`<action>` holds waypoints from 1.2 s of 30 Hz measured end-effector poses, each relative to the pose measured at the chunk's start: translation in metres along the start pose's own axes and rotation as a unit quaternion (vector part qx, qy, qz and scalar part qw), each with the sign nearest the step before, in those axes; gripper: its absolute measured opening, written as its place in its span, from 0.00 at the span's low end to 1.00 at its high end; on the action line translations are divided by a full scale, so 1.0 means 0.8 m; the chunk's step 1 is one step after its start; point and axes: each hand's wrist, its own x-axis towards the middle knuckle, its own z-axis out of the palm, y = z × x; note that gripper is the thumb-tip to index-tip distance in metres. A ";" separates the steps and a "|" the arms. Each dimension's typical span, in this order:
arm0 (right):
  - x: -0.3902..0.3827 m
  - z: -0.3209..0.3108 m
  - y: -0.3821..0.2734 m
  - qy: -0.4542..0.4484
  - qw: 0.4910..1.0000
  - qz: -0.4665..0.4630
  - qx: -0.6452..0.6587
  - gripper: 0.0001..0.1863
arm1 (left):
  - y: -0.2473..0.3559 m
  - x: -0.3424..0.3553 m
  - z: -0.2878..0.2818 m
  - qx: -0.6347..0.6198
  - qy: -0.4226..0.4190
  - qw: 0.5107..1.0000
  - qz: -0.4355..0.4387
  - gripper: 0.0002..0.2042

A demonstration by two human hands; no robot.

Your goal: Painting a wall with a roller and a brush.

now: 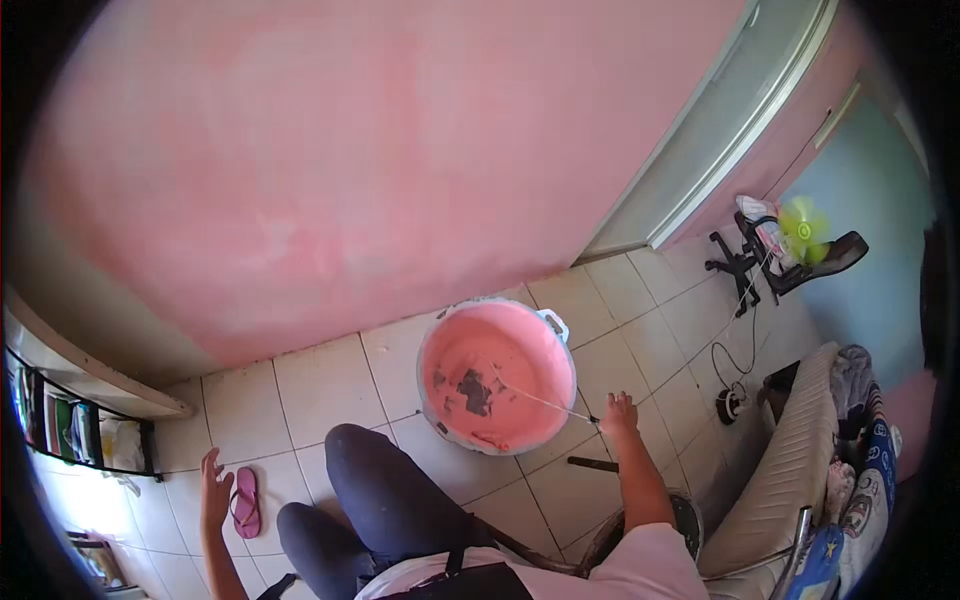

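Observation:
A large round tub (556, 425), pink with paint inside and pale at the rim, sits on the floor before my knees. Grey patches show on its bottom, and a small reddish piece (490, 440) lies near its front wall. A thin pale rod (545, 402) slants from inside the tub over its right rim to a dark end beside my right hand (620, 412). The fingers of that hand look curled at this end; the grip itself is small in view. My left hand (214, 488) is raised at the left, fingers apart and holding nothing, beside a pink flip-flop (246, 502).
A wall (300, 180) with uneven pink paint rises behind the tub. A dark stick (593, 464) and a bucket (688, 522) are near my right arm. At right are a cushioned seat (780, 470), a green-bladed fan (803, 230) and a cord; at left, a black rack (85, 430).

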 end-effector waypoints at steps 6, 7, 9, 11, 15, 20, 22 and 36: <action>0.012 0.002 -0.015 -0.169 0.980 0.055 0.088 0.40 | 0.027 -0.033 0.004 -0.033 0.068 0.996 -0.044 0.24; 0.007 -0.003 -0.023 -0.179 0.982 0.043 0.048 0.38 | 0.039 -0.037 0.008 -0.038 0.075 0.995 -0.052 0.23; 0.007 -0.001 -0.026 -0.188 0.982 0.030 0.008 0.36 | 0.055 -0.041 0.014 -0.043 0.084 0.994 -0.060 0.22; 0.015 0.015 -0.017 -0.327 0.944 -0.005 -0.034 0.30 | 0.061 -0.043 0.019 -0.080 0.076 0.992 -0.057 0.22; 0.040 0.059 0.024 -0.344 0.934 -0.027 0.095 0.26 | 0.060 -0.038 0.035 -0.091 0.029 0.995 -0.009 0.22; -0.029 -0.085 -0.026 0.003 0.981 -0.190 -0.022 0.21 | 0.073 -0.049 0.036 -0.131 0.014 0.990 -0.058 0.21; -0.097 -0.156 -0.043 0.010 0.981 -0.187 -0.057 0.22 | 0.067 -0.044 0.043 -0.115 0.017 0.993 -0.007 0.20; -0.141 -0.124 -0.128 -0.068 0.986 -0.149 0.028 0.28 | 0.243 0.022 0.190 -0.199 -0.120 0.960 0.154 0.15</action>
